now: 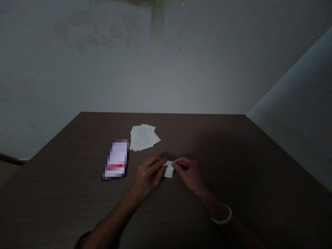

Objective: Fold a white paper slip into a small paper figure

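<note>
A small folded piece of white paper (169,170) lies on the dark wooden table (233,166) between my two hands. My left hand (149,174) pinches its left edge with the fingertips drawn together. From the right, my right hand (188,172) pinches the paper's upper right corner, fingers curled. A white beaded bracelet (222,216) sits on my right wrist.
A loose stack of printed paper slips (143,137) lies just beyond my hands. A phone (116,159) with a lit screen rests to the left of them. A pale wall stands behind the table's far edge.
</note>
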The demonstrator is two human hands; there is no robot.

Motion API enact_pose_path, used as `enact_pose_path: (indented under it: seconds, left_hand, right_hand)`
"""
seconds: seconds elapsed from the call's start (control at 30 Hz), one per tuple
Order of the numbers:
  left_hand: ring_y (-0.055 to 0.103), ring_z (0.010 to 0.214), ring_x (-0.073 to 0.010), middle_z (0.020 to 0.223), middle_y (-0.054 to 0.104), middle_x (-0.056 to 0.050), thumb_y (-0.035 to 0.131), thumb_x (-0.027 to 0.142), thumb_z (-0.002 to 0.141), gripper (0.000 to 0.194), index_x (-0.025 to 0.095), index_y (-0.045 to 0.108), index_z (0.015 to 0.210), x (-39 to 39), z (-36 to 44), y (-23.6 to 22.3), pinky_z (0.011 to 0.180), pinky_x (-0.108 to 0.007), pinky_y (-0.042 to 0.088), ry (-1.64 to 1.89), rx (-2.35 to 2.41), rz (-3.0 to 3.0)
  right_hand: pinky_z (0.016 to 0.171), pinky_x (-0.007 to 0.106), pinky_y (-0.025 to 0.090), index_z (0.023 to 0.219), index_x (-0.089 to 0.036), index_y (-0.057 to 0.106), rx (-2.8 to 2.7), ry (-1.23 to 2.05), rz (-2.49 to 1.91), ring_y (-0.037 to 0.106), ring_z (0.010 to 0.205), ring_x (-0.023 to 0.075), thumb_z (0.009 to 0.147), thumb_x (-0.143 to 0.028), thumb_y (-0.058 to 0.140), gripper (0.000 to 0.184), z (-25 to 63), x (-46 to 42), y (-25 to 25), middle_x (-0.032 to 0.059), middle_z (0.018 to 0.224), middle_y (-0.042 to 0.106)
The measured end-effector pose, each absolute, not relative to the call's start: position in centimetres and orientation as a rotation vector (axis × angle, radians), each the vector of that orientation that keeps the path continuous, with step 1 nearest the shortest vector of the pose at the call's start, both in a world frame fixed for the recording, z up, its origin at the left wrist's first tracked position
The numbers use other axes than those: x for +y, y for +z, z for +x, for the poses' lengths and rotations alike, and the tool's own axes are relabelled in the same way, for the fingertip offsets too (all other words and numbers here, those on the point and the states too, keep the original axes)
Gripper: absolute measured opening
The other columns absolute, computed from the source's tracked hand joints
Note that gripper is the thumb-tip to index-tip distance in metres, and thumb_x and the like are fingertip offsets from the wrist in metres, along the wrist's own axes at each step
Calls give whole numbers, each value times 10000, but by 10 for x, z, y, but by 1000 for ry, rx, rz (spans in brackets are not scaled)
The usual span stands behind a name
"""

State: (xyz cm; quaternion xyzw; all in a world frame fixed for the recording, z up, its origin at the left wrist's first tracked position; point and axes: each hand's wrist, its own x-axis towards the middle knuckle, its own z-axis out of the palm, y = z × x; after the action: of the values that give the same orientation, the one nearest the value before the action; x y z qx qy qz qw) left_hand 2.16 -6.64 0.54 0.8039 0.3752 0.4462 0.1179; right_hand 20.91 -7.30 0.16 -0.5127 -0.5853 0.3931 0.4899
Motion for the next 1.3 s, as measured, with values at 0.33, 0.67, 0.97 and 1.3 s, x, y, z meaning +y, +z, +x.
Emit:
enact_pose_path:
  seconds: [0.33, 0.67, 0.97, 1.3]
  left_hand:
    - [663, 801, -151, 902, 684, -78, 563, 147, 907, 114, 157, 674, 931, -68, 19, 8, 692, -247, 553, 1374, 1057, 2441]
    - [694, 814, -172, 964, 743, -79, 550, 138, 923, 164, 168, 662, 1039, -76, 10, 8, 670, -265, 536, 1291, 927, 2862]
    - [665, 907, -187, 1036, 718, -103, 400, 152, 1000, 259, 164, 654, 1048, -70, 5, 13, 666, -259, 541, 983, 777, 2989]
    - [637, 920, -219, 1011, 709, -87, 475, 56, 887, 187, 150, 633, 922, -51, 0, 14, 702, -310, 557, 511, 865, 2906]
  right_hand:
    - [546, 231, 447, 747, -194, 687, -1446, 1010, -1258, 610, 585, 138, 833, -352, 641, 185, 208, -76, 6, 2, 656, 676]
    - [604, 253, 481, 894, -201, 683, -1510, 1002, -1240, 657, 673, 164, 791, -320, 674, 158, 215, -74, 9, 21, 752, 719]
    - [502, 222, 408, 1076, -200, 542, -1496, 890, -1368, 555, 516, 124, 731, -175, 600, 351, 220, -69, 8, -47, 627, 631]
    - [644, 272, 416, 996, -242, 672, -1951, 555, -1593, 586, 645, 154, 714, -135, 617, 307, 228, -70, 4, -18, 714, 662]
